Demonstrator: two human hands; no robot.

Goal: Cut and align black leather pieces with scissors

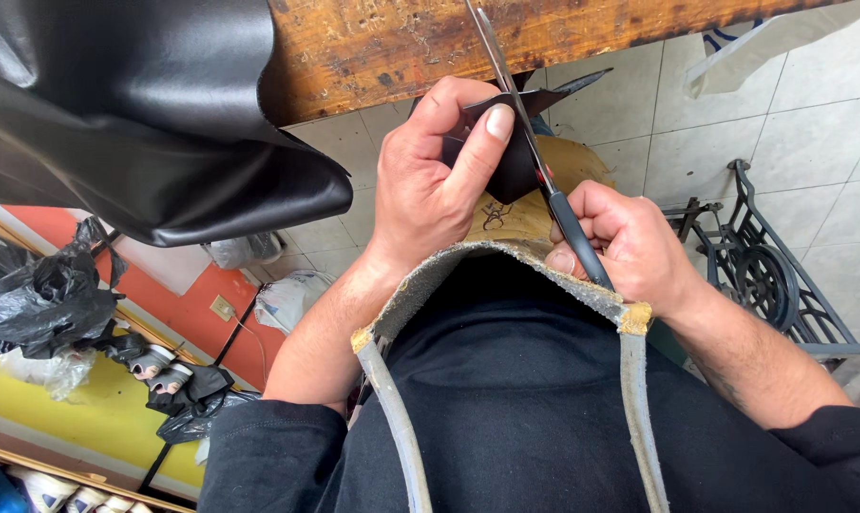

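My left hand (428, 180) pinches a small piece of black leather (511, 157) between thumb and fingers, just below the edge of the wooden workbench (430, 47). My right hand (630, 245) grips the black handles of a pair of scissors (520, 119), whose long metal blades point up and away across the leather piece. The two hands sit close together above my apron's worn top edge (506, 261).
A large sheet of black leather (135, 104) hangs off the bench at the left. A cast-iron sewing machine stand (767, 275) is on the tiled floor at the right. Black bags (40, 294) and shoes lie at the lower left by a yellow and orange wall.
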